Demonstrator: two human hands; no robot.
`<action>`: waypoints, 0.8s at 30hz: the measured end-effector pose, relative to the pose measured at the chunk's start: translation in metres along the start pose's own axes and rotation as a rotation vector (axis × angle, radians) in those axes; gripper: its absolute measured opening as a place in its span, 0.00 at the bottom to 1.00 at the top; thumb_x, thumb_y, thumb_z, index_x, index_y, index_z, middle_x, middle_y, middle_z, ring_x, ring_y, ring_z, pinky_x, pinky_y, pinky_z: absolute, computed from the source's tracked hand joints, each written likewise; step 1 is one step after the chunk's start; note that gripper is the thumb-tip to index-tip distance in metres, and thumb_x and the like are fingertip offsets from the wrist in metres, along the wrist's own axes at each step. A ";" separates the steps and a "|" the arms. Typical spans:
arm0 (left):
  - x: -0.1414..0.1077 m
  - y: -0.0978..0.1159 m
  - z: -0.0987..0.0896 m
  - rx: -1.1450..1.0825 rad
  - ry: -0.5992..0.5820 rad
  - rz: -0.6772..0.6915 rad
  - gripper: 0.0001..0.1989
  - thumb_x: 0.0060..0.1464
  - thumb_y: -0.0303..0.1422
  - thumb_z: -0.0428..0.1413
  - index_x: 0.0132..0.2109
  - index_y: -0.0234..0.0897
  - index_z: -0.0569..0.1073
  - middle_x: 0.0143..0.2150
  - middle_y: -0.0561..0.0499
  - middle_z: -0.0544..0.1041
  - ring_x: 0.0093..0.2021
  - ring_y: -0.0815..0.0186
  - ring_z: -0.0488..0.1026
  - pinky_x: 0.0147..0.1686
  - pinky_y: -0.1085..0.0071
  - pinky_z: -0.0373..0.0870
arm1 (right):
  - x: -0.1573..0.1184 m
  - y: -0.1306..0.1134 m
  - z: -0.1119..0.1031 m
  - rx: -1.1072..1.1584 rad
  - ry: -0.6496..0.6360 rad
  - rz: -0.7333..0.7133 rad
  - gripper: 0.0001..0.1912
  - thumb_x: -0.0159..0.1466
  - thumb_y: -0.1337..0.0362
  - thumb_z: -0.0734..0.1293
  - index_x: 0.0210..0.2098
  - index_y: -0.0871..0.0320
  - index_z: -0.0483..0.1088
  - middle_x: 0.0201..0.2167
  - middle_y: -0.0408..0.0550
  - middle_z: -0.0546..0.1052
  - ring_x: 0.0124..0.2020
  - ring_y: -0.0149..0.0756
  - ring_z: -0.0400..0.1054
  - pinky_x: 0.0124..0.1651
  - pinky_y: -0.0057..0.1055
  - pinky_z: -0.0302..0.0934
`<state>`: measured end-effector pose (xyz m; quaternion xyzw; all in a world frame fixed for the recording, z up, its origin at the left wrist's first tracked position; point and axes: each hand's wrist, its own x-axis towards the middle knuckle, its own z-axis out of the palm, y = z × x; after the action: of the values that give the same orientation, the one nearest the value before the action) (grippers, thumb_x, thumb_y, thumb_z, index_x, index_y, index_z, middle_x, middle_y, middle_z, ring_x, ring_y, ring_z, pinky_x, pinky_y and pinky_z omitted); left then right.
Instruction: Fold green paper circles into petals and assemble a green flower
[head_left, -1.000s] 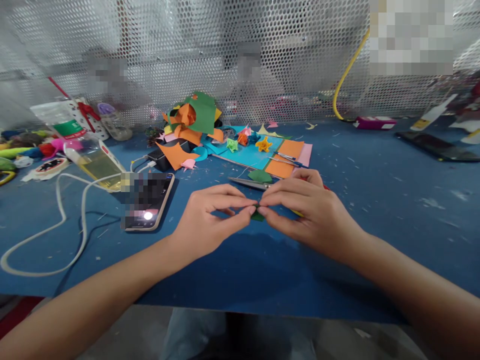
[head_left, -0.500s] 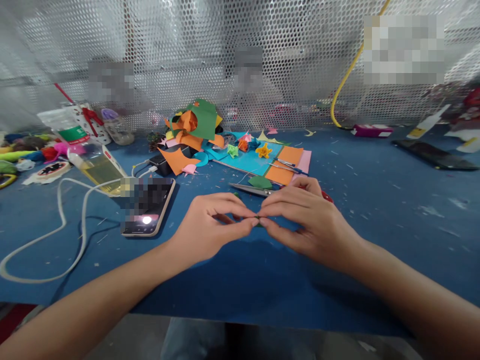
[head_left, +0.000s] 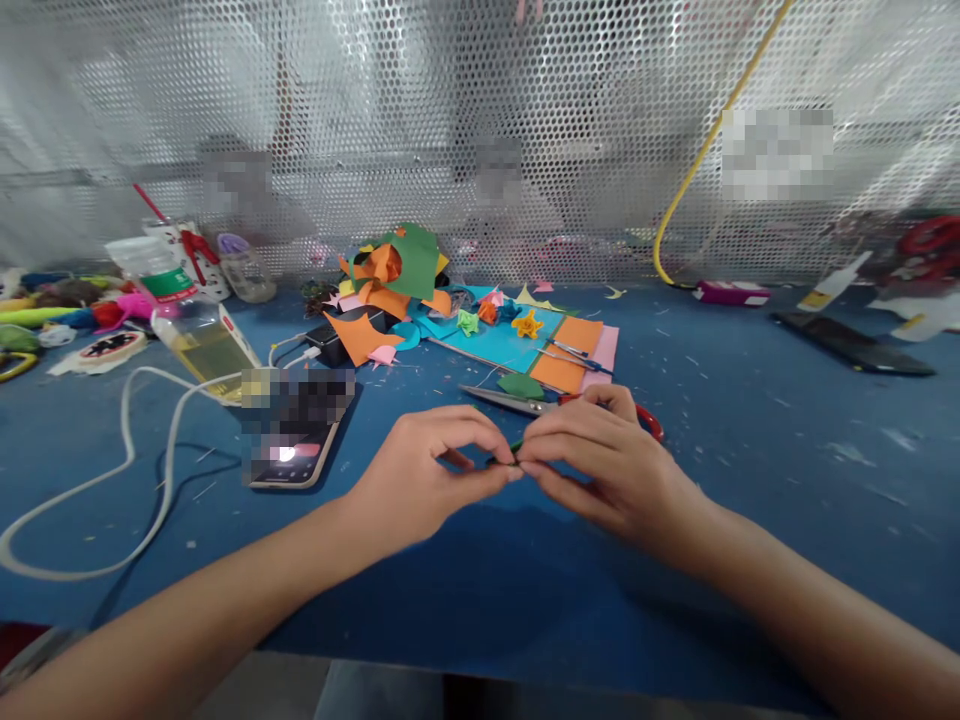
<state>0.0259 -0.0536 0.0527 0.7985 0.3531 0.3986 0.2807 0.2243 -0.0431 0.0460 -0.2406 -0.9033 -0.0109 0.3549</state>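
Observation:
My left hand [head_left: 427,470] and my right hand [head_left: 600,465] meet fingertip to fingertip over the blue table [head_left: 750,420]. Between thumbs and forefingers they pinch a small folded piece of green paper [head_left: 504,458], mostly hidden by the fingers. Just behind my right hand lie scissors [head_left: 525,402] with red handles, and a loose green paper scrap [head_left: 520,385] rests beside them.
A phone [head_left: 294,432] with a white cable [head_left: 127,440] lies at the left. Behind are a heap of coloured paper [head_left: 390,270], a blue sheet [head_left: 502,335] with small folded flowers, an orange sheet [head_left: 574,345], a bottle [head_left: 187,320] and a perforated metal screen [head_left: 480,130]. Another phone [head_left: 851,343] lies far right.
The view has tilted down a little, so the hands sit lower in frame. The green piece between my fingers shows less and looks folded tighter.

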 end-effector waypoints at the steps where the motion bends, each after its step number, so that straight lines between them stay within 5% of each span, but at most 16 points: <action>1: 0.000 0.000 0.000 0.007 0.004 0.012 0.01 0.49 0.28 0.59 0.31 0.36 0.75 0.32 0.52 0.77 0.31 0.72 0.73 0.29 0.78 0.74 | 0.000 -0.001 0.000 -0.009 0.005 0.001 0.03 0.62 0.68 0.63 0.34 0.54 0.67 0.32 0.40 0.75 0.33 0.29 0.68 0.44 0.35 0.49; 9: -0.001 -0.001 0.003 0.025 0.234 -0.035 0.04 0.45 0.29 0.62 0.28 0.36 0.74 0.26 0.52 0.76 0.27 0.70 0.74 0.25 0.78 0.73 | 0.004 -0.004 0.004 0.001 0.072 0.107 0.04 0.59 0.69 0.65 0.30 0.54 0.65 0.29 0.39 0.76 0.32 0.31 0.69 0.44 0.36 0.50; 14: -0.002 -0.002 0.001 0.029 0.201 0.030 0.06 0.45 0.25 0.61 0.25 0.35 0.71 0.27 0.52 0.77 0.29 0.69 0.74 0.26 0.76 0.73 | 0.003 -0.004 0.005 0.035 0.052 0.101 0.06 0.59 0.71 0.64 0.29 0.54 0.65 0.28 0.37 0.75 0.32 0.29 0.69 0.43 0.35 0.49; 21: 0.001 0.000 -0.002 0.164 0.139 0.294 0.05 0.48 0.25 0.60 0.27 0.39 0.75 0.27 0.54 0.79 0.29 0.69 0.74 0.34 0.70 0.71 | 0.003 -0.007 0.005 0.076 0.042 0.120 0.05 0.60 0.70 0.64 0.29 0.54 0.66 0.28 0.39 0.75 0.31 0.30 0.68 0.41 0.35 0.50; 24: 0.003 0.004 -0.003 0.122 0.113 0.226 0.05 0.48 0.25 0.60 0.32 0.40 0.78 0.30 0.52 0.80 0.31 0.68 0.75 0.32 0.72 0.72 | 0.004 -0.005 0.005 0.137 0.042 0.220 0.05 0.59 0.69 0.63 0.28 0.54 0.66 0.27 0.40 0.75 0.31 0.31 0.68 0.41 0.36 0.52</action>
<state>0.0259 -0.0534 0.0584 0.8250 0.2996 0.4500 0.1647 0.2166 -0.0444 0.0462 -0.3132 -0.8625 0.0850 0.3882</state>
